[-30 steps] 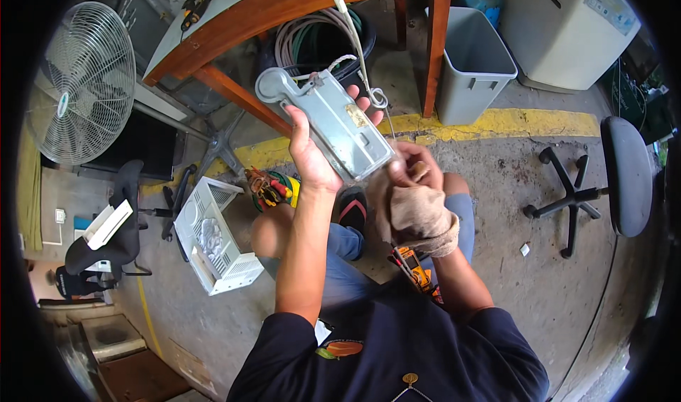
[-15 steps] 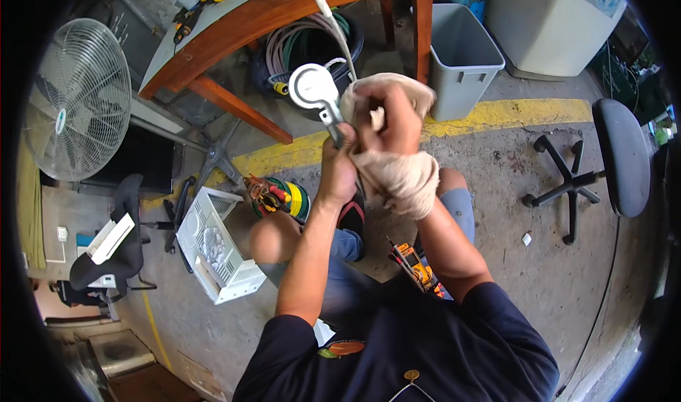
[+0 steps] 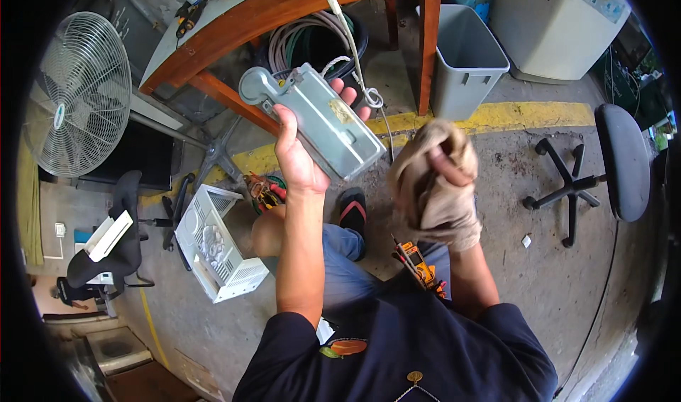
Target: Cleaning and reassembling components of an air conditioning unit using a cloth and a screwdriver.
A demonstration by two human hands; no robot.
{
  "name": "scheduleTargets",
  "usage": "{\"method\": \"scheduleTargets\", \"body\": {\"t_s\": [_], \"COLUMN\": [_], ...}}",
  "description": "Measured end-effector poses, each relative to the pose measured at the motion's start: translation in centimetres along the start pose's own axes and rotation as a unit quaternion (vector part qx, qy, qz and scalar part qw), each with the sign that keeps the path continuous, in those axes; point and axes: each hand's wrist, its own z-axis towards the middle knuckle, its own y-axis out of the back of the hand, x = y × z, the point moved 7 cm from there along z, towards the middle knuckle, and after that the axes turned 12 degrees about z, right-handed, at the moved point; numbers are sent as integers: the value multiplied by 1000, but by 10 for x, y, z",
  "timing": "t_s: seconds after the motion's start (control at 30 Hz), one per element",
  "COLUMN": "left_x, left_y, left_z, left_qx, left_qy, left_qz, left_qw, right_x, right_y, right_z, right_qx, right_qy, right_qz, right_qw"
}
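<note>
My left hand (image 3: 301, 154) grips a grey metal box (image 3: 330, 122) with a rounded end, thumb along its near side and fingertips showing past its far edge. A tan patch marks the box's upper face. To the right, a crumpled beige rag (image 3: 433, 182) wraps over my right hand (image 3: 452, 166), which is closed on it; part of a finger shows through the folds and the rest is hidden. Box and rag are apart. Below the rag, an orange multimeter (image 3: 420, 266) with its leads rests by my right thigh.
Ahead stands a wooden-edged table (image 3: 284, 20) with screwdrivers on top and a coiled hose (image 3: 305, 37) underneath. A grey bin (image 3: 468, 69) is beside its leg. At left are a large fan (image 3: 78, 97) and a white slatted casing (image 3: 220, 253). An office chair (image 3: 617, 161) stands right.
My hands have moved apart. The left has turned the grey box so its broad face shows, and the right has drawn the rag away toward the lower right.
</note>
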Motion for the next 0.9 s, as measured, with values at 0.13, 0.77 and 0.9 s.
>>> {"method": "scheduleTargets", "body": {"t_s": [0.13, 0.77, 0.9], "left_x": [7, 36, 38], "left_y": [7, 52, 49], "left_z": [11, 2, 3], "left_qx": [-50, -263, -255], "left_qy": [15, 7, -4], "left_qz": [-77, -73, -31], "left_qw": [996, 962, 966], "right_x": [-59, 9, -24], "right_y": [-14, -62, -101], "right_z": [-18, 12, 5], "right_qx": [-81, -34, 1], "right_qy": [-433, -189, -244], "right_qz": [552, 557, 493], "right_qw": [708, 808, 835]}}
